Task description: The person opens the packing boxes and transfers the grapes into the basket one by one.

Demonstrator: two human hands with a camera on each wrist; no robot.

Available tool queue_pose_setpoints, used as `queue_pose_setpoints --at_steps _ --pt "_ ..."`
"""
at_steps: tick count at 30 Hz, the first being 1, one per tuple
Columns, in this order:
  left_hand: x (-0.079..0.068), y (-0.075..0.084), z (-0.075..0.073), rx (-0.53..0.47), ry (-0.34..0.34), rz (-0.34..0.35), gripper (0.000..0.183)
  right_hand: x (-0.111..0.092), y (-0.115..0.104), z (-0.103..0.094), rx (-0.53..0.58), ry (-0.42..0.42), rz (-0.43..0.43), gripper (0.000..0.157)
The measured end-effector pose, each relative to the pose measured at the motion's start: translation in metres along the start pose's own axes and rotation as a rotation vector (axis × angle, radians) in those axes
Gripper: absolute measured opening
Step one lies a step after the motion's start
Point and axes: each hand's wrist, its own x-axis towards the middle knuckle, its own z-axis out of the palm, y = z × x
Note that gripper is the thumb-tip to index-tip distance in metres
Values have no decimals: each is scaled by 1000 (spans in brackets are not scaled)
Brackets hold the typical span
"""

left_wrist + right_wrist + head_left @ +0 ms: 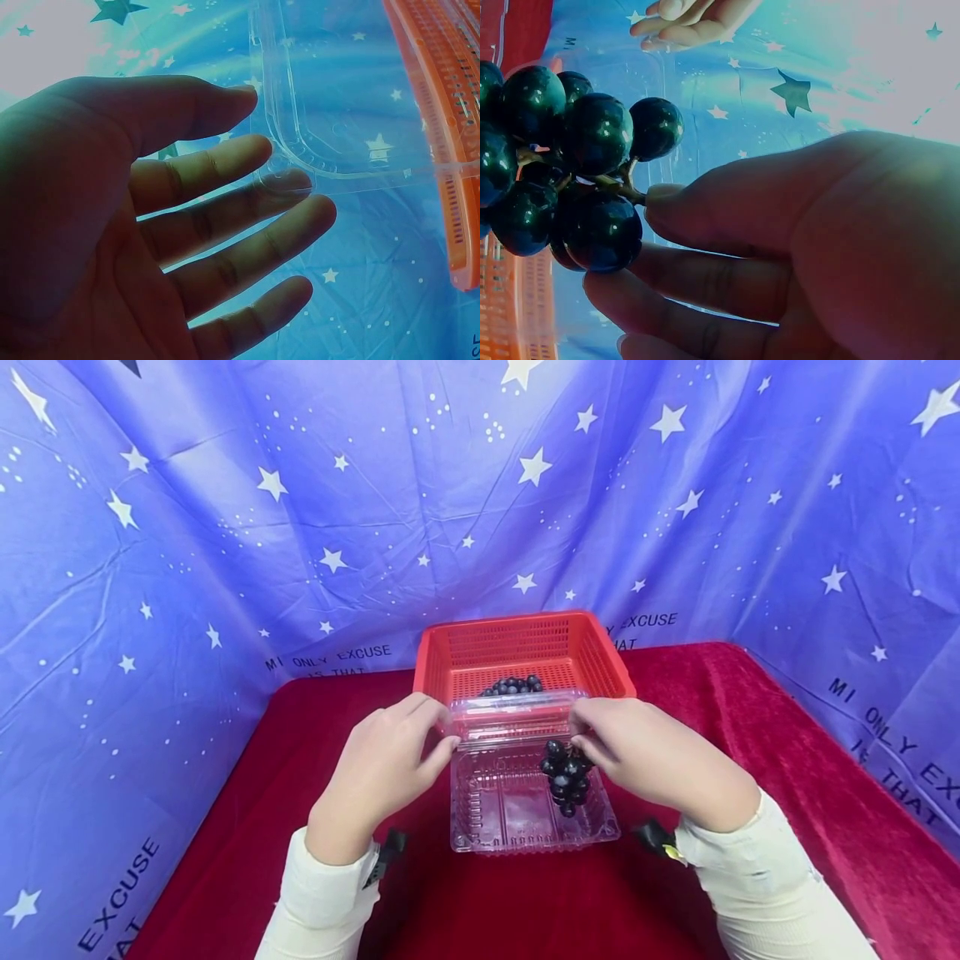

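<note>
A clear plastic clamshell box [502, 810] lies on the cloth with its lid [517, 714] tilted up at the far side. My left hand [390, 756] is at the lid's left corner, thumb and fingertips on either side of its rim. In the left wrist view, the lid [300, 150] overlaps a fingertip, which shows through the plastic. My right hand [652, 756] pinches the stem of a bunch of dark grapes [567, 781], which hangs over the right part of the box. The right wrist view shows the stem between thumb and fingers, with round grapes [596, 135] beyond.
Behind the box stands a red perforated basket [435, 652], with more dark grapes [513, 685] inside, partly hidden by the lid. Dark red cloth [712, 727] covers the table. A blue star-patterned curtain [420, 510] hangs around the back and sides.
</note>
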Motion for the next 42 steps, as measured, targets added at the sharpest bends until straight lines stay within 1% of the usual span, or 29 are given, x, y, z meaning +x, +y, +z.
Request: queue_pose_setpoints --at_steps 4,20,27,35,42 --pt "0 0 0 2 -13 -9 14 -2 1 -3 -4 1 17 19" --pt "0 0 0 12 -12 -8 13 -10 3 -19 3 13 68 16" --pt "0 1 0 7 -10 -10 14 -14 10 -23 3 39 67 16" --pt "0 1 -1 -2 -18 -16 15 -16 20 -27 14 39 105 16" --pt "0 0 0 1 -17 -15 16 -17 27 -31 16 40 122 14"
